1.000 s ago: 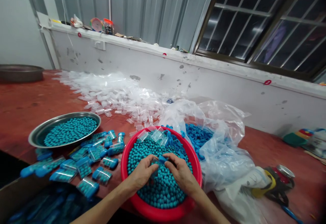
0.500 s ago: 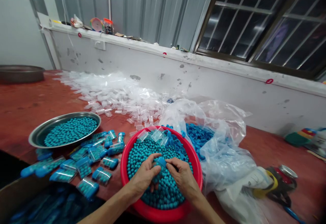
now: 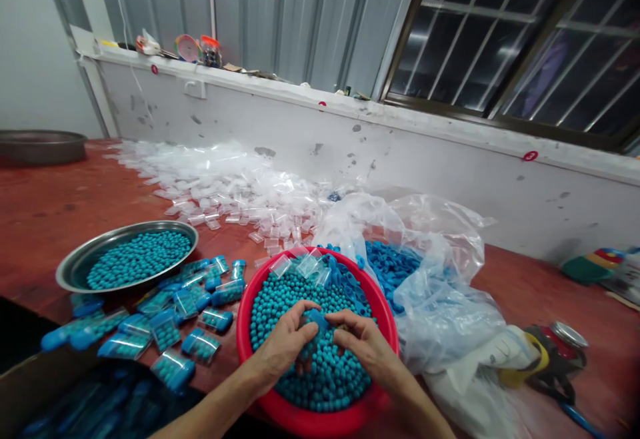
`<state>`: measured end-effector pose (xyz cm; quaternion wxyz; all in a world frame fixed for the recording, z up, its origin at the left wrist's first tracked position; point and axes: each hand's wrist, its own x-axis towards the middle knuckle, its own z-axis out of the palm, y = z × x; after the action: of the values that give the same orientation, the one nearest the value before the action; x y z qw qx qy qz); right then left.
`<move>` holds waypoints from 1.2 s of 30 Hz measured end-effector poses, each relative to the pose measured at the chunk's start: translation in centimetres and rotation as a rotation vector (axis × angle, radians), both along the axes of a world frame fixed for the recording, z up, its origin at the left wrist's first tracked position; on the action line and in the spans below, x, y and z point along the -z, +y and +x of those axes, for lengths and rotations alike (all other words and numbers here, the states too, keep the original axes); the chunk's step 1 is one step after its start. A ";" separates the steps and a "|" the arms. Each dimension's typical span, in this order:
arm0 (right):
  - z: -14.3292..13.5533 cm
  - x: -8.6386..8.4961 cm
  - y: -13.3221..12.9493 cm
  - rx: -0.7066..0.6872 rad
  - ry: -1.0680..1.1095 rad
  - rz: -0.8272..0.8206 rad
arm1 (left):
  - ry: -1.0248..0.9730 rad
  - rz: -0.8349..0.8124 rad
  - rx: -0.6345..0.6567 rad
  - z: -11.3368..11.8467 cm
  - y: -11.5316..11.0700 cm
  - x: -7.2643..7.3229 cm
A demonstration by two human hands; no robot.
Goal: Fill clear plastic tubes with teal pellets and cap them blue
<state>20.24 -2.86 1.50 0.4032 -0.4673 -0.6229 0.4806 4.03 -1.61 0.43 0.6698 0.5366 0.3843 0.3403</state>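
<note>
Over the beads, my left hand is closed around a small clear plastic container with a blue cap, which the fingers partly hide. My right hand is beside the cap with fingers curled; whatever lies between its fingertips is hidden. Both hands are above a red basin filled with round turquoise beads. Several empty clear cases and blue caps lie on the beads at the basin's far side.
Filled containers lie left of the basin, near a metal bowl of beads. Clear cases are heaped along the wall. A plastic bag with blue caps stands right; an open box is at lower left.
My right hand has drawn slightly right, away from the cap, and its finger and thumb have parted a little. The left hand still holds the container in about the same place.
</note>
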 end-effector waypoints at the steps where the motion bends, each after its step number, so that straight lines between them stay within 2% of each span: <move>1: 0.3 -0.2 0.4 -0.006 0.059 -0.075 | 0.008 0.012 0.033 -0.2 0.1 0.0; 3: 0.5 -0.2 1.1 0.027 0.144 -0.159 | 0.040 0.029 0.068 -0.5 0.1 0.1; 6: 0.1 0.0 1.4 0.058 0.125 -0.146 | 0.075 0.032 0.055 -0.3 -0.2 -0.1; 11: -0.9 -0.8 -0.6 -0.055 -0.246 0.085 | 0.041 0.035 -0.062 0.6 -1.0 -0.9; 14: -1.4 -1.2 -1.8 -0.112 -0.394 0.040 | 0.023 0.111 -0.113 0.7 -1.1 -1.1; 17: -2.2 -1.0 -2.1 -0.041 -0.549 0.027 | -0.001 0.175 -0.154 0.7 -1.0 -1.1; 20: -3.2 -0.5 -2.0 0.012 -0.639 0.137 | 0.005 0.180 -0.164 0.7 -0.9 -0.8; 23: -3.7 -0.1 -2.0 0.017 -0.649 0.218 | -0.001 0.149 -0.180 0.7 -1.0 -0.5; 27: -3.2 0.4 -2.0 -0.025 -0.557 0.170 | -0.067 0.073 -0.114 0.6 -1.2 -0.6; 30: -2.6 1.0 -2.1 -0.023 -0.562 0.132 | -0.074 0.077 -0.058 0.5 -1.1 -1.1; 33: -2.1 1.4 -2.3 -0.020 -0.624 0.130 | -0.044 0.100 -0.084 0.6 -1.2 -1.4; 36: -2.0 1.6 -2.4 -0.086 -0.636 0.144 | -0.067 0.066 -0.099 0.8 -1.3 -1.2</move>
<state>18.25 -5.31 -0.07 0.1999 -0.5377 -0.7690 0.2820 4.82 -2.90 1.61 0.6467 0.5270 0.3764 0.4030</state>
